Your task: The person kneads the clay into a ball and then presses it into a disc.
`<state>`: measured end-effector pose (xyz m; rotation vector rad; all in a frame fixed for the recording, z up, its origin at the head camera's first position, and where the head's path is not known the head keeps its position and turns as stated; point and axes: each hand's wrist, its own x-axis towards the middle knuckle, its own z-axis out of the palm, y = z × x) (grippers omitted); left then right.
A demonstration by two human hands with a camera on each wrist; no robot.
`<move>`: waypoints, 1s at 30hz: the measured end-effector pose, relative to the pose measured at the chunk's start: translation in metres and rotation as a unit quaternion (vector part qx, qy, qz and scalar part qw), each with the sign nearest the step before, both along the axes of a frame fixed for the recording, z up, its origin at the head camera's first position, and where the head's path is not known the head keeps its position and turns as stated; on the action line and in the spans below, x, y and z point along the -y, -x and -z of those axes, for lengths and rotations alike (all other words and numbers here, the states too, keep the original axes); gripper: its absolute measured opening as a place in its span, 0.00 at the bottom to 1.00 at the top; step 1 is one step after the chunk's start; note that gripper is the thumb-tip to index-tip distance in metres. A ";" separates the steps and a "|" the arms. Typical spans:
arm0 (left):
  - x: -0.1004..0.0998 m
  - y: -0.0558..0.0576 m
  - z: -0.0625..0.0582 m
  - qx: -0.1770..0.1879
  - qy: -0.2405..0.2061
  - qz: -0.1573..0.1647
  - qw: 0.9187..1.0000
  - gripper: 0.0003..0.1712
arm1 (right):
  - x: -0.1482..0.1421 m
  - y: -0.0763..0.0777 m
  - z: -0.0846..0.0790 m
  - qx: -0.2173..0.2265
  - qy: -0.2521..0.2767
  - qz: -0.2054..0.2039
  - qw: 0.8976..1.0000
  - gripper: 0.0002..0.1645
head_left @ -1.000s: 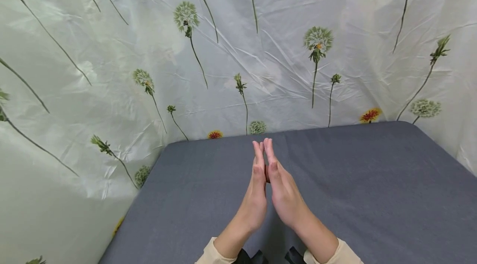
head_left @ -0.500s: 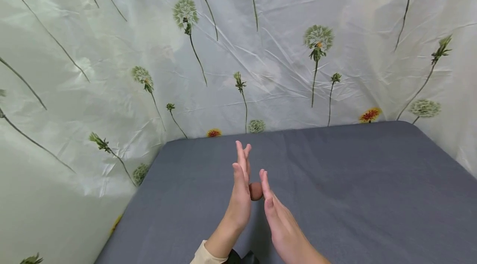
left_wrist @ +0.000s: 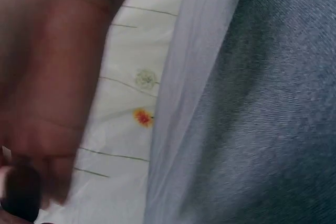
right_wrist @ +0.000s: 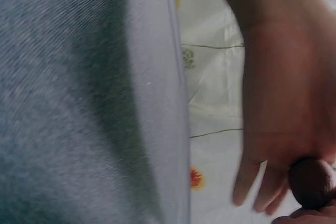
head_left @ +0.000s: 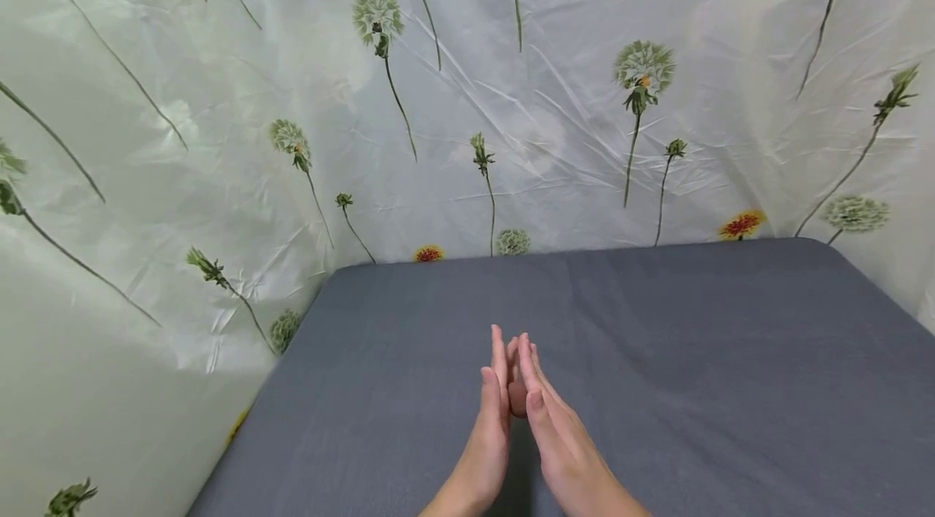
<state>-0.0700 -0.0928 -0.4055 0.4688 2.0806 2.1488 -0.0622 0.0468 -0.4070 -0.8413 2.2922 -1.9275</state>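
Observation:
A small, smooth, reddish-brown ball (head_left: 518, 400) sits between two palms that face each other, low in the middle of the head view. My left hand (head_left: 489, 440) presses on its left side with straight fingers pointing away from me. Against the other side lies my right hand (head_left: 568, 448), its fingers also straight. The hands lean together near the fingertips and spread apart towards the wrists. In the left wrist view the dark ball (left_wrist: 22, 191) shows at the lower left by the fingers. The right wrist view has the ball (right_wrist: 311, 182) against the finger side of the palm.
Under the hands stretches a table covered with grey cloth (head_left: 694, 355). Behind it and to the left hangs a pale, shiny curtain (head_left: 555, 103) printed with dandelions and red-orange flowers.
Half a second ago the left hand was further forward than the right; now their fingertips are nearly level. Compared with a second ago, both hands and the ball are closer to me.

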 end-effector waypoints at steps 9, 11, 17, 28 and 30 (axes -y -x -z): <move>0.028 0.005 -0.001 -0.042 0.003 -0.072 0.997 0.36 | 0.021 0.001 0.021 0.100 -0.041 -0.084 0.991 0.36; 0.033 0.010 0.002 -0.038 0.004 -0.077 0.996 0.36 | 0.024 -0.001 0.027 0.082 -0.051 -0.093 0.991 0.36; 0.030 0.016 0.012 -0.024 0.017 -0.055 0.998 0.37 | 0.022 -0.003 0.036 -0.038 -0.052 -0.020 0.998 0.33; 0.026 0.002 0.010 -0.095 0.047 -0.046 0.993 0.33 | 0.018 0.010 0.053 0.091 -0.035 -0.043 0.994 0.36; 0.032 0.005 0.008 -0.094 0.028 -0.062 0.993 0.34 | 0.022 0.009 0.060 0.104 -0.062 -0.075 0.990 0.37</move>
